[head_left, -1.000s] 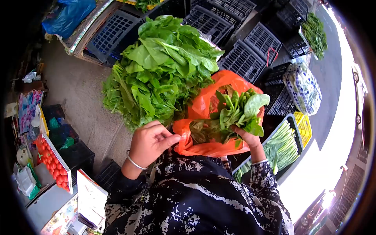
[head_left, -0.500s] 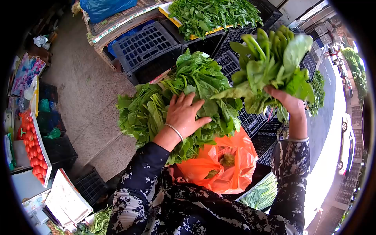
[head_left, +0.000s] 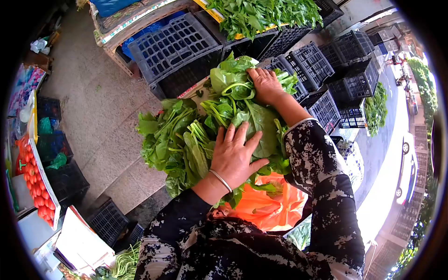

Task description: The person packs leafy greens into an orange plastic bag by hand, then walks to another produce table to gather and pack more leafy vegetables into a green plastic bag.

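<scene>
A large pile of leafy greens (head_left: 175, 135) fills the middle of the view. My left hand (head_left: 235, 156), with a bracelet at the wrist, lies on the pile with its fingers spread. At the far top right of the pile, my right hand (head_left: 267, 86) rests over the leaves, fingers bent forward; whether it grips any is hidden. An orange plastic bag (head_left: 275, 207) lies below the pile, close to my body, partly covered by leaves and my right sleeve.
Black plastic crates (head_left: 175, 46) stand beyond the pile and to the right. More greens (head_left: 261, 16) lie at the top. Red tomatoes (head_left: 39, 186) are at the left, long green beans (head_left: 126, 263) at the lower left. A car (head_left: 406, 168) is at the far right.
My right hand has moved left from the raised bunch it held and now rests on the pile. Earlier it held that bunch in the orange bag. My left hand went from the bag onto the pile.
</scene>
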Tool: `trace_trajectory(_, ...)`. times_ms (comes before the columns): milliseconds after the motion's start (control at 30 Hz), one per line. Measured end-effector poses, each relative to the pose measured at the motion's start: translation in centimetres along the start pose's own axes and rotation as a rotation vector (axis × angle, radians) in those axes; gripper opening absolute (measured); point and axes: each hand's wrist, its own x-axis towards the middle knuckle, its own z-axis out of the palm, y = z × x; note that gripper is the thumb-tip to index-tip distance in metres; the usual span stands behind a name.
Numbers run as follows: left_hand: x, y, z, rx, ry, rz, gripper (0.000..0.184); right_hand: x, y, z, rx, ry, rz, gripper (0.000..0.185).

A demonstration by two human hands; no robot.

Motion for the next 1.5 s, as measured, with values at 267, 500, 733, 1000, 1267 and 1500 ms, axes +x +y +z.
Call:
trace_trajectory(267, 8.8, -3.0, -8.8, -0.037, -0.022, -0.144, 0.041, -1.6, 0.8, -2.7, 0.176, -0.13, -0.056, 0.083)
trace_trajectory(500, 19.6, -10.2, 5.2, -0.403, -0.295, 0.007, 0.055, -2.2, 1.1, -2.0, 0.272, 0.049, -0.093, 0.069)
trace_trajectory(733, 20.4, -10.4, 7.2, -0.126, -0.456, 0.007, 0.059, -10.2, -0.3, -3.9, 0.368, 0.211, 0.341, 0.083)
trace_trajectory(1000, 20.7, -13.4, 8.7, -0.279, -0.34, 0.17, 0.051, -15.2, -2.2, 1.2, 0.579, 0.28, 0.324, 0.074)
trace_trajectory(1267, 20.3, -12.8, 10.7, 0.022, -0.254, 0.017, 0.039, -15.2, -2.2, 1.7, 0.616, 0.399, 0.294, 0.067)
trace_trajectory(1500, 19.9, -13.3, 10.7, -0.185, -0.593, 0.157, 0.033, -13.6, -1.5, 2.3, 0.61, 0.251, 0.302, 0.077)
